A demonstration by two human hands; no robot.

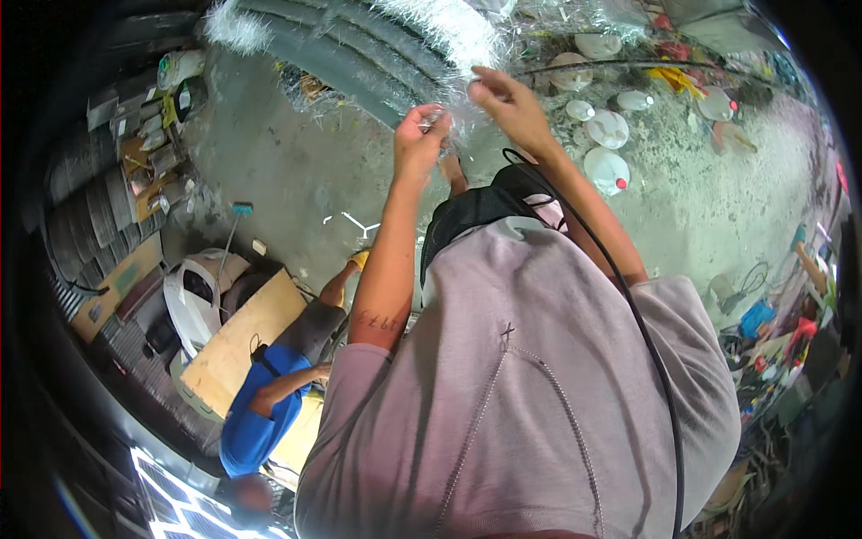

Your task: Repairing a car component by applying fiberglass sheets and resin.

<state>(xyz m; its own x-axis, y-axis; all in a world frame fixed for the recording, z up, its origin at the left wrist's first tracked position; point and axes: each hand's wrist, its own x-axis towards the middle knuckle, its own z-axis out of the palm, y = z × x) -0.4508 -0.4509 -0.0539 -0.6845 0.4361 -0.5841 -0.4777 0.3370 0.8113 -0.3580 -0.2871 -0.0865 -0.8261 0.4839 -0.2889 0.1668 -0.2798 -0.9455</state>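
Note:
A grey-green ribbed panel point(332, 54) lies at the top, with white, glossy loose fibres point(462, 40) frayed along it. My left hand point(417, 139) is closed on thin clear fibre strands point(447, 121) by the panel's lower right end. My right hand point(512, 112), just right and higher, has bent fingers against the white fibres; what lies between its fingertips is too small to make out. A black cable point(642, 332) loops from beside my right wrist down over my grey shirt.
A person in blue point(265, 422) is at the lower left beside a plywood board point(242, 341) and a broom point(241, 208). Several plastic jugs point(608, 169) stand on the concrete floor at the upper right. Piled materials point(144, 153) line the left side; clutter point(777, 350) lies at the right.

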